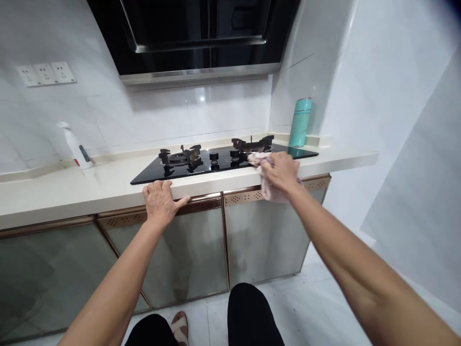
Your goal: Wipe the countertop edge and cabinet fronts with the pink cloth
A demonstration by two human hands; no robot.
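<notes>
My right hand (281,170) is closed on a pale pink cloth (261,158), pressed to the front edge of the black glass gas hob (230,163) near its right burner. Part of the cloth hangs down over the counter's front edge. My left hand (160,199) rests on the counter's edge in front of the hob's left corner, fingers flat on top and thumb out to the side, holding nothing. Two black control knobs (214,157) stand between the left burner (180,158) and the right burner (254,144). The right hand's fingertips are partly hidden by the cloth.
A teal flask (300,122) stands at the hob's back right corner. On the left of the white counter (108,178) is a white spray bottle (75,144). A black range hood (201,38) hangs above; cabinet doors (187,250) lie below.
</notes>
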